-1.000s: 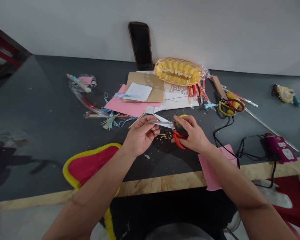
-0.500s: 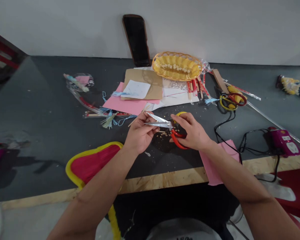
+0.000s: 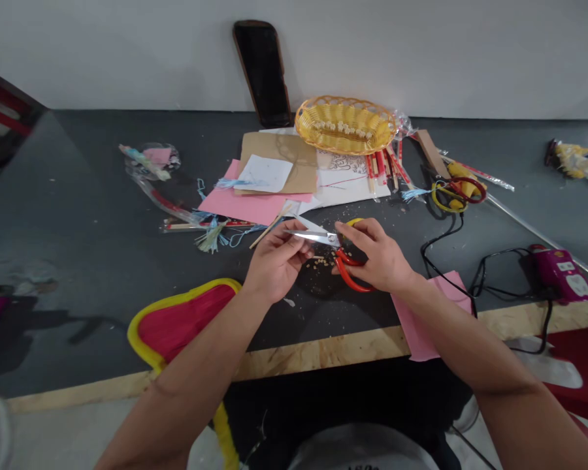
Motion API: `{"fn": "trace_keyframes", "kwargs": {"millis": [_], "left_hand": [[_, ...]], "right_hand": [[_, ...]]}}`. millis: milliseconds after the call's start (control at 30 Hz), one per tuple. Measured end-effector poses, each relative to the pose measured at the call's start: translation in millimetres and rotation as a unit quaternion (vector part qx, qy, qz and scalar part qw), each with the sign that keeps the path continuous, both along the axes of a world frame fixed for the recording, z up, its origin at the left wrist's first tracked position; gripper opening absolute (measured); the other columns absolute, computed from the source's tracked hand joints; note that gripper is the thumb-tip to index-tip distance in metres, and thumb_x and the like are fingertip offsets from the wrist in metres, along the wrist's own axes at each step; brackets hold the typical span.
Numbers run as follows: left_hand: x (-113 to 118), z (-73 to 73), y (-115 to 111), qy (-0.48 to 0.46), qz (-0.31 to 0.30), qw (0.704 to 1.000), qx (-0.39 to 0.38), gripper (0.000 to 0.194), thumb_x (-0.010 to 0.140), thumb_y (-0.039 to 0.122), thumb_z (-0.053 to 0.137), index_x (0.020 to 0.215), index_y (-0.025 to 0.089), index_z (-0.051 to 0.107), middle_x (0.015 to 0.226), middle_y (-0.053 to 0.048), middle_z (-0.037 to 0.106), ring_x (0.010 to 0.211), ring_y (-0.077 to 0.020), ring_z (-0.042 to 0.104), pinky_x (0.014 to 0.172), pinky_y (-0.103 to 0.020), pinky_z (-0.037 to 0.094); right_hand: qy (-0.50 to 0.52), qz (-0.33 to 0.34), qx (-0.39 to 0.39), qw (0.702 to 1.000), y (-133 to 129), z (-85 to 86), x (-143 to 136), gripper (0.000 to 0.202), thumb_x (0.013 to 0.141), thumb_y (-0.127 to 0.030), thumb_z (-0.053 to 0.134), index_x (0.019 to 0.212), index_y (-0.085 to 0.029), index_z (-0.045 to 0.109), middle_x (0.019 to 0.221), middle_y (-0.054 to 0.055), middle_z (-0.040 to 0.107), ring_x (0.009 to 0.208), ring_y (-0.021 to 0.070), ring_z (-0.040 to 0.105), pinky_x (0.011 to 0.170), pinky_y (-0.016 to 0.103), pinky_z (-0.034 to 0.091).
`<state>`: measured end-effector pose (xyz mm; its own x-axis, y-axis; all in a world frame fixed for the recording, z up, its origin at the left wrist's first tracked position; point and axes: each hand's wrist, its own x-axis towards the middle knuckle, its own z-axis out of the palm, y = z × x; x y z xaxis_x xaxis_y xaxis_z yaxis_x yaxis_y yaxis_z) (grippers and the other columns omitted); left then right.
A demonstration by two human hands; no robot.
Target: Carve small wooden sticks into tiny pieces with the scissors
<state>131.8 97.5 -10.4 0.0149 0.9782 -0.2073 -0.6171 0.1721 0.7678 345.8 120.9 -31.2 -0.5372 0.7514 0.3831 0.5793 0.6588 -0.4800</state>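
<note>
My right hand (image 3: pixel 379 256) grips the handles of red and yellow scissors (image 3: pixel 355 281), whose parted blades point left over the grey table. Close by, my left hand (image 3: pixel 278 260) is pinched around a thin wooden stick (image 3: pixel 269 230) at the blade tips; its fingers partly hide the stick. Small cut wooden bits (image 3: pixel 319 265) lie scattered on the table under the scissors. Behind the hands, a yellow wicker basket (image 3: pixel 345 127) holds small pale pieces in a row.
Pink paper (image 3: pixel 247 207), brown card (image 3: pixel 274 151) and blue tassels (image 3: pixel 213 236) lie behind my hands. A phone (image 3: pixel 263 72) leans on the wall. At right are a second pair of scissors (image 3: pixel 451 196), cables and a purple device (image 3: pixel 563 274). A red-yellow cloth item (image 3: pixel 186 320) overhangs the front edge.
The scissor blades have shifted slightly against my left fingertips. The camera view has moved a little; both hands keep their hold.
</note>
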Motion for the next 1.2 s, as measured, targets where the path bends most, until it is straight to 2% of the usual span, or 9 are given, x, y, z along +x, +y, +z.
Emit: {"fn": "trace_keyframes", "kwargs": {"millis": [167, 300, 533, 667, 800, 900, 1067, 1200], "left_hand": [[-1.2, -5.4, 1.1, 0.022, 0.002, 1.000, -0.002, 0.029, 0.059, 0.021, 0.094, 0.073, 0.016, 0.069, 0.064, 0.001, 0.063, 0.058, -0.0083, 0.055, 0.056, -0.019, 0.047], [-1.5, -5.7, 1.5, 0.033, 0.008, 0.999, 0.001, 0.031, 0.057, 0.023, 0.096, 0.068, 0.015, 0.068, 0.064, 0.001, 0.065, 0.059, -0.0079, 0.057, 0.058, -0.018, 0.048], [0.1, -0.1, -0.1, 0.000, 0.011, 1.000, -0.011, 0.033, 0.053, 0.024, 0.098, 0.067, 0.015, 0.069, 0.067, 0.001, 0.065, 0.063, -0.0078, 0.058, 0.057, -0.017, 0.049], [-1.6, 1.4, 0.3, 0.005, 0.006, 1.000, -0.003, 0.030, 0.057, 0.023, 0.096, 0.072, 0.016, 0.072, 0.074, -0.001, 0.068, 0.068, -0.0085, 0.060, 0.058, -0.017, 0.050], [-2.2, -0.5, 1.9, 0.001, 0.000, 1.000, 0.011, 0.030, 0.058, 0.022, 0.096, 0.071, 0.016, 0.070, 0.067, 0.001, 0.064, 0.060, -0.0074, 0.057, 0.057, -0.018, 0.049], [-1.5, -1.9, 2.6, 0.004, 0.008, 1.000, 0.001, 0.032, 0.054, 0.020, 0.096, 0.066, 0.016, 0.066, 0.061, 0.003, 0.061, 0.055, -0.0067, 0.055, 0.054, -0.018, 0.048], [-0.1, -0.8, 0.6, 0.003, -0.003, 1.000, -0.001, 0.034, 0.053, 0.023, 0.097, 0.069, 0.017, 0.068, 0.066, 0.001, 0.066, 0.058, -0.0082, 0.057, 0.054, -0.019, 0.048], [1.1, 0.0, -1.4, 0.000, -0.007, 1.000, -0.001, 0.033, 0.054, 0.022, 0.097, 0.068, 0.017, 0.068, 0.061, 0.002, 0.064, 0.057, -0.0081, 0.055, 0.054, -0.018, 0.047]], "right_hand": [[0.002, 0.008, 0.024, 1.000, -0.6, 2.7, 1.0, 0.066, 0.084, -0.049, 0.076, 0.141, -0.022, 0.057, 0.118, 0.012, 0.061, 0.105, 0.0250, 0.066, 0.085, 0.038, 0.063], [-0.004, 0.010, 0.036, 0.999, -3.7, 4.8, -0.1, 0.066, 0.085, -0.055, 0.073, 0.140, -0.022, 0.058, 0.117, 0.011, 0.063, 0.103, 0.0242, 0.068, 0.083, 0.036, 0.064], [0.004, -0.006, -0.012, 1.000, -6.8, 5.3, 0.0, 0.059, 0.087, -0.058, 0.070, 0.137, -0.026, 0.061, 0.113, 0.008, 0.064, 0.094, 0.0200, 0.070, 0.078, 0.031, 0.063], [0.062, -0.017, -0.015, 0.998, -1.1, 6.0, 3.7, 0.070, 0.087, -0.059, 0.069, 0.146, -0.027, 0.050, 0.123, 0.011, 0.057, 0.107, 0.0237, 0.065, 0.088, 0.038, 0.063], [0.035, 0.016, 0.000, 0.999, 1.2, 6.0, 3.3, 0.076, 0.084, -0.062, 0.069, 0.148, -0.028, 0.046, 0.125, 0.012, 0.054, 0.116, 0.0281, 0.059, 0.097, 0.046, 0.059], [0.011, 0.034, 0.001, 0.999, -1.2, 5.2, -0.5, 0.075, 0.083, -0.062, 0.071, 0.146, -0.027, 0.049, 0.122, 0.012, 0.056, 0.112, 0.0278, 0.061, 0.097, 0.046, 0.058], [0.012, 0.013, -0.014, 1.000, -3.7, 5.0, -3.2, 0.074, 0.082, -0.055, 0.075, 0.146, -0.028, 0.049, 0.123, 0.011, 0.056, 0.109, 0.0264, 0.062, 0.094, 0.044, 0.060], [0.005, 0.008, -0.027, 1.000, -4.5, 4.9, -3.7, 0.075, 0.082, -0.055, 0.076, 0.146, -0.029, 0.048, 0.124, 0.010, 0.055, 0.110, 0.0268, 0.062, 0.096, 0.044, 0.060]]}}
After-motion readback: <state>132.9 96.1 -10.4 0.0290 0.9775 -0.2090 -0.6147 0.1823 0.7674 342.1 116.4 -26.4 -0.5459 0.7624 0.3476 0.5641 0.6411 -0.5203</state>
